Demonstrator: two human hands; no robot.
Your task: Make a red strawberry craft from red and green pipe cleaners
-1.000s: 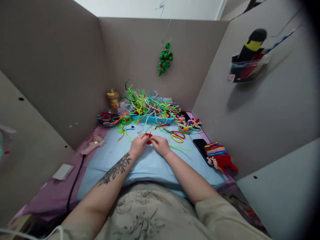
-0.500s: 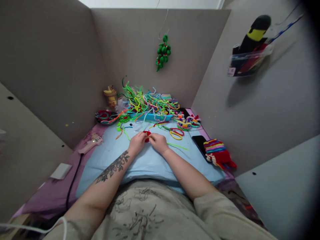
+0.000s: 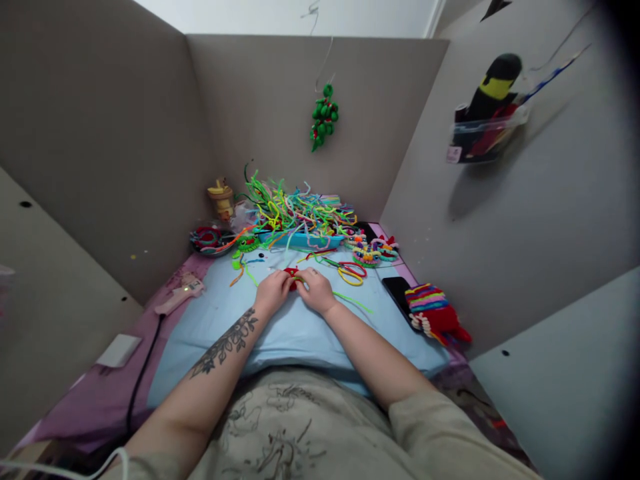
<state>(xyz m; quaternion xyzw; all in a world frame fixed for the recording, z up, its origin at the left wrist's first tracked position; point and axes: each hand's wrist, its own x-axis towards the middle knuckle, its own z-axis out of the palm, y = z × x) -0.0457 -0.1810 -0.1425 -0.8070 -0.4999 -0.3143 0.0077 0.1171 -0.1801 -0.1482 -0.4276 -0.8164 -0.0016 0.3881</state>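
Observation:
Close together over the blue cloth (image 3: pixel 215 347), both hands pinch a small red pipe-cleaner piece (image 3: pixel 291 272). My left hand (image 3: pixel 273 292) grips its left side with closed fingers. My right hand (image 3: pixel 316 289), with a ring on one finger, holds its right side, and a bit of green shows between the thumbs. Past my right wrist a loose bright green pipe cleaner (image 3: pixel 354 301) lies on the cloth. Scissors with red and yellow handles (image 3: pixel 351 272) rest a little beyond my right hand. The fingertips partly hide the red piece.
A blue tray (image 3: pixel 300 240) heaped with colourful pipe cleaners (image 3: pixel 295 210) stands at the back. To the left lie a pink glue gun (image 3: pixel 180 296) and a white box (image 3: pixel 119 351). A phone (image 3: pixel 397 293) and a red striped piece (image 3: pixel 434 312) lie right. Grey panels surround the table.
The view has tilted slightly upward. My right hand's fingers have shifted on the red piece, while both hands keep hold of it.

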